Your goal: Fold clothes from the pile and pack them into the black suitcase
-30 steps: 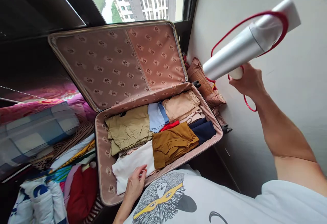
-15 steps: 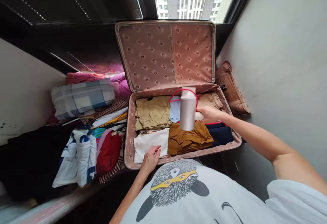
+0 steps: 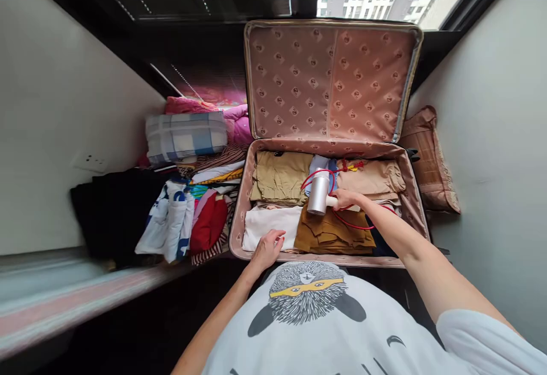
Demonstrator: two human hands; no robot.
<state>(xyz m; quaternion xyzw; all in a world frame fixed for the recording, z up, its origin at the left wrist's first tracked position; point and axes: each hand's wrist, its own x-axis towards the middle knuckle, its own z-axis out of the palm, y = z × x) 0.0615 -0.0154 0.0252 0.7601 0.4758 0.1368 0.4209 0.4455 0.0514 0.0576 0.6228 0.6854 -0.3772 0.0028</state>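
Observation:
An open suitcase (image 3: 410, 192) with a pink patterned lining lies in front of me, its lid leaning against the window. Folded clothes fill it: olive (image 3: 280, 178), white (image 3: 269, 224), mustard brown (image 3: 333, 232), beige (image 3: 371, 176), light blue and dark navy pieces. My right hand (image 3: 347, 198) grips the white handle of a silver hair dryer (image 3: 318, 192) with a red cord (image 3: 354, 224), holding it low over the middle of the clothes. My left hand (image 3: 268, 247) rests with fingers curled on the white garment at the near edge.
A heap of clothes and bedding (image 3: 188, 215) lies left of the suitcase, with a checked pillow (image 3: 186, 135) and a black item (image 3: 111, 210). A brown woven bag (image 3: 427, 158) stands against the right wall. A wall socket (image 3: 89, 162) is on the left wall.
My right hand has brought the hair dryer down from up by the right wall into the suitcase, onto the clothes. The view has swung so the suitcase sits further right. My left hand stays on the white garment.

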